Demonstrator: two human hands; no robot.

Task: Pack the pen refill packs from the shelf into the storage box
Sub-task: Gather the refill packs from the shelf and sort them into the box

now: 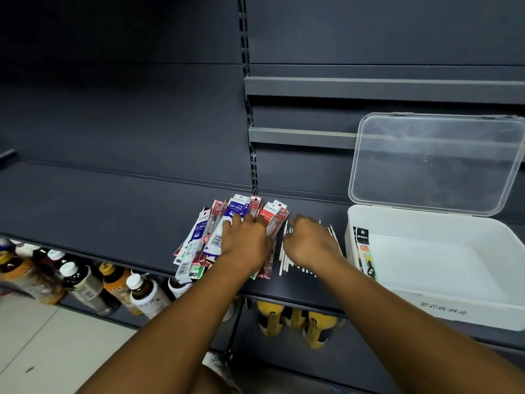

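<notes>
Left fingers [247,220] on glossy packs [199,236], rectangular white box [426,263]

On the dark grey metal shelf [99,211], a fanned heap of red, blue and white plastic pen refill packs [199,237] is laid at the middle, loose thin white refill tubes [282,261] are spread just beside it, and an open white plastic storage box [426,305] is set at the right.

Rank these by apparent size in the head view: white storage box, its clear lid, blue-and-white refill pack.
1-2. White plastic storage box and clear plastic lid: alike; box nearer and cropped, so unranked.
3. Blue-and-white pen refill pack, clearly smallest.
</notes>
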